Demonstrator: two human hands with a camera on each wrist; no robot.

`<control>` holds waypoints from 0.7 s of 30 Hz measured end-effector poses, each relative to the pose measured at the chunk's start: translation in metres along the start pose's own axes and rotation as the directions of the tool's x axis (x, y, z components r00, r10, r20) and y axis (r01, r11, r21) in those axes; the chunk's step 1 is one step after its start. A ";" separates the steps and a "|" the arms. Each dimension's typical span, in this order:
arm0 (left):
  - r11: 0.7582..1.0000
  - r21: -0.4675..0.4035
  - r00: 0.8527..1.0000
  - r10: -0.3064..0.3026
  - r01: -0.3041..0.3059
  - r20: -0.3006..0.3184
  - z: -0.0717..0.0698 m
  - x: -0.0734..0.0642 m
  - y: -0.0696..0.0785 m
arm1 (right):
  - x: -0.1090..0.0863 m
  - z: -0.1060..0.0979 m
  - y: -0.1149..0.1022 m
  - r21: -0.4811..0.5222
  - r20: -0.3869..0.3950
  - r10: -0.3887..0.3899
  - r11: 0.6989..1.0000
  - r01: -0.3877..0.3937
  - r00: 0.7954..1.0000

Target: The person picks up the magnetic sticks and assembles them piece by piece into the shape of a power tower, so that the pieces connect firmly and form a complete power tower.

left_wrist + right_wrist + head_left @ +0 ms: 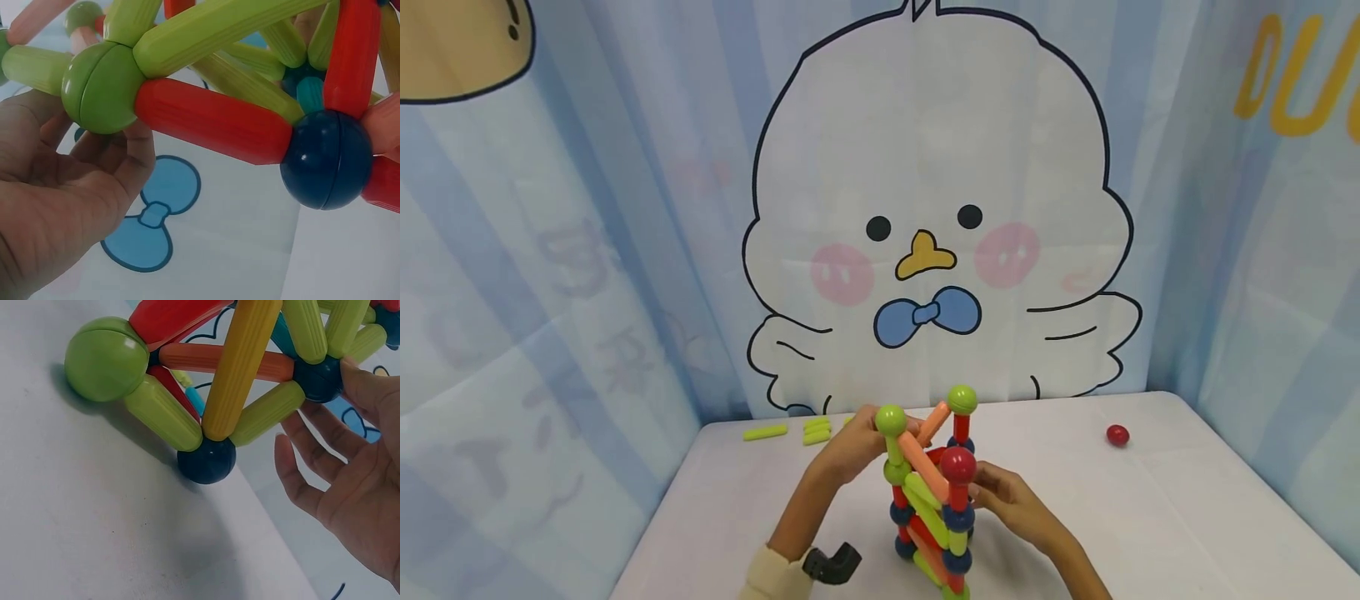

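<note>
A ball-and-stick toy tower (928,525) stands upright at the table's front middle, built of green, red and dark blue balls joined by coloured sticks. My left hand (856,446) reaches to its upper left side, partly hidden behind it. In the left wrist view that hand grips a green ball (103,87), fingers curled beneath it, beside a red stick (215,122). From the right, my right hand (1015,504) holds the tower's side. The right wrist view shows thumb and fingers pinching a dark blue ball (319,379), with a yellow stick (244,369) farther down the frame.
Loose green sticks (765,432) lie at the table's back left edge. A lone red ball (1117,435) rests at the back right. Behind the white table (1150,517) hangs a curtain (1045,150) with a cartoon bird.
</note>
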State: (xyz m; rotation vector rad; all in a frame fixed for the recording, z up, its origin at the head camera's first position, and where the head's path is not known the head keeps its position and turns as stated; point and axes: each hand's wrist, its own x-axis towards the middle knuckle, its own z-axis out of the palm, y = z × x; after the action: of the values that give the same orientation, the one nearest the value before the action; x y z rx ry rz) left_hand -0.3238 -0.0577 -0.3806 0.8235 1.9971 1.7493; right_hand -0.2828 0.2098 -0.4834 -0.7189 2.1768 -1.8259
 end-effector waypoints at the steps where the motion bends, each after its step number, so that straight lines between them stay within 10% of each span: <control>1: 1.000 0.002 1.000 -0.001 0.001 0.009 0.000 0.001 0.000 | 0.000 0.000 0.000 -0.001 -0.001 -0.001 1.000 0.001 1.000; 21: 0.990 -0.001 0.987 -0.143 0.143 -0.076 -0.018 -0.004 -0.034 | -0.003 0.009 -0.007 -0.026 0.042 0.074 0.997 -0.073 0.996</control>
State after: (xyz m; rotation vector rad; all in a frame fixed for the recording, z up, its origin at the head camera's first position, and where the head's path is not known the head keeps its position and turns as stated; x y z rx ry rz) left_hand -0.3389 -0.0763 -0.4115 0.6066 2.0543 1.7184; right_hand -0.2742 0.2031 -0.4787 -0.6676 2.1725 -1.7353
